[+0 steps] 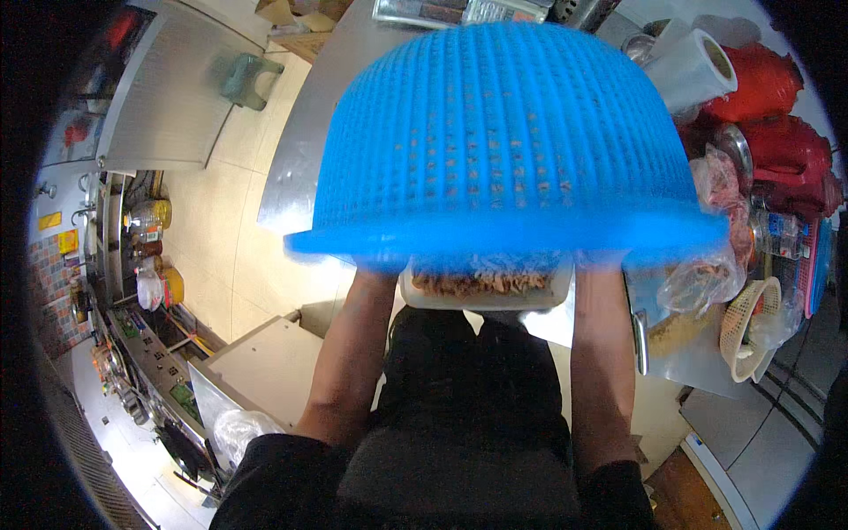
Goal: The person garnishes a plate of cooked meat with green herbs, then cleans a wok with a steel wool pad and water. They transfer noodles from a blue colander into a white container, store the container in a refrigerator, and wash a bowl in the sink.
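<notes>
Two forearms are rising from the lower edge and disappearing under the rim of a blue colander [503, 132], which is being held upside down and tilted, its domed perforated bottom facing the camera. The left grip and the right grip are both hidden behind that rim, so I cannot tell whether the fingers are spread or pressed together; each seems to be meeting the rim at its own end. Just below the rim, between the two wrists, a pale tub [484, 287] is sitting with brownish shredded food in it, the same brownish stuff showing through the colander holes. Beneath the tub, the steel worktop [305, 150] is stretching away to the left of the left grip. To the right of the right grip, a clear bag [702, 278] of food is lying, with a small wicker basket [746, 327] just beyond it. Farther out on that side, a roll of film [698, 66] and red containers [777, 115] are standing. Well off to the left, a green stool [247, 78] is standing on the tiled floor.
</notes>
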Available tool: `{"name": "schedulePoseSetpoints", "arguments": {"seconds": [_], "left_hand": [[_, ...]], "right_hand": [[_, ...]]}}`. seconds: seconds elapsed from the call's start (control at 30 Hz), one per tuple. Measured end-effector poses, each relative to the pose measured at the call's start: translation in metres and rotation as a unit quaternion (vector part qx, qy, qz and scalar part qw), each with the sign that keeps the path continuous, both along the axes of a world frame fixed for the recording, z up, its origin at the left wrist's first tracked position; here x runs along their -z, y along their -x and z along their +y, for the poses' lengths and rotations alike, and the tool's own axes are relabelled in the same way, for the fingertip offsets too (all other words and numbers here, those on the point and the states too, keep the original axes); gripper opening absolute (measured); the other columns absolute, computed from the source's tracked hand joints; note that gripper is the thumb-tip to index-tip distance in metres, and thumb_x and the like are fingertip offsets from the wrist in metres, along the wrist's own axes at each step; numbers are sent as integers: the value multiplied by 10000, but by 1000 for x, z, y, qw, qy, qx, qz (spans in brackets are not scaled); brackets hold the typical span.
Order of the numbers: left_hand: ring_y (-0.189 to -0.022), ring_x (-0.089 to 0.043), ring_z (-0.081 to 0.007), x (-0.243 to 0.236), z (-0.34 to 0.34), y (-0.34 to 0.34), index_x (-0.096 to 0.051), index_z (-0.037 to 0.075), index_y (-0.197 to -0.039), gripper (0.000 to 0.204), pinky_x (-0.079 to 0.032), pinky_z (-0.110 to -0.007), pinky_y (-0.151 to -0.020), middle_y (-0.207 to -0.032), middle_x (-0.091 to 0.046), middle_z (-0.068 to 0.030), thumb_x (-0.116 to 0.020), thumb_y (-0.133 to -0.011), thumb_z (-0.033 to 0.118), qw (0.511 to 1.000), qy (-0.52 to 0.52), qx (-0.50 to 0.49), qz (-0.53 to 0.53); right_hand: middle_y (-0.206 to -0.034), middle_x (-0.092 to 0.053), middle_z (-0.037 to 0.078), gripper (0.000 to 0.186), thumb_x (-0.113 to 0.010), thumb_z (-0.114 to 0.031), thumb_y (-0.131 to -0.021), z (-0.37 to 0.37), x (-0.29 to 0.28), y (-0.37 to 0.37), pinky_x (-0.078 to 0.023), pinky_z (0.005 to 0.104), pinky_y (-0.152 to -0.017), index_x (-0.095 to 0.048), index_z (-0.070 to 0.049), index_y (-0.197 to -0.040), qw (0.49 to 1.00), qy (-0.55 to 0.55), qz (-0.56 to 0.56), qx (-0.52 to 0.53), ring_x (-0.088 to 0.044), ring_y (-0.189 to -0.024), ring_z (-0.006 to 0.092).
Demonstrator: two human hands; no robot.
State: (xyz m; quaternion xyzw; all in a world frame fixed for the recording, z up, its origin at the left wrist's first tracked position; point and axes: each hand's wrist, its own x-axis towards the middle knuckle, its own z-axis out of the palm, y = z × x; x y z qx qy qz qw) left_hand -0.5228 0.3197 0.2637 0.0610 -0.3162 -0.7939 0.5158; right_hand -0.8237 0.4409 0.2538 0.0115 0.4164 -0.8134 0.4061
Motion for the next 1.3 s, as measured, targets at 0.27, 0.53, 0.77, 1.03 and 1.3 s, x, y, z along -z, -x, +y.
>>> {"name": "schedulePoseSetpoints", "arguments": {"seconds": [0.27, 0.53, 0.77, 1.03, 1.3], "left_hand": [[-1325, -456, -308, -21, 14, 0, -469, 100, -1413, 576, -387, -502, -1074, -1406, -511, -132, -535, -974, 467, 972, -74, -144, -171], [-1319, -446, -319, -17, 18, -7, -413, 109, -1456, 608, -353, -505, -1098, -1447, -454, -149, -488, -965, 460, 997, 44, -57, -2], [-1312, -433, -361, -47, 34, -21, -411, 111, -1453, 633, -350, -538, -1076, -1446, -453, -144, -360, -984, 533, 932, -307, -190, 34], [-1224, -534, -352, -29, 24, -19, -475, 113, -1414, 582, -444, -495, -1014, -1394, -527, -131, -376, -998, 506, 996, -20, -31, 76], [-1375, -392, -304, 17, 24, -31, -318, 120, -1510, 601, -322, -472, -1143, -1530, -362, -140, -343, -1040, 494, 995, -57, 58, 57]], "right_hand": [[-1480, -414, 174, 634, -450, -497, -997, -22, -52, -15, -414, 504, -1050, -372, -100, -1484, 996, 35, 78, -20, -458, -1303, 327], [-1573, -312, 132, 704, -415, -572, -987, -18, -54, -13, -310, 550, -1143, -277, -163, -1544, 998, -3, 8, -55, -348, -1407, 341], [-1515, -363, 132, 655, -442, -525, -975, -18, -54, -18, -338, 542, -1110, -326, -149, -1499, 997, 18, -7, -69, -385, -1360, 341], [-1440, -428, 122, 593, -476, -475, -957, -21, -58, -20, -367, 526, -1072, -392, -137, -1437, 997, 18, -58, -50, -430, -1305, 324], [-1365, -492, 113, 532, -510, -425, -939, -16, -68, -24, -396, 509, -1035, -457, -125, -1375, 995, 54, -25, -77, -474, -1251, 306]]}}
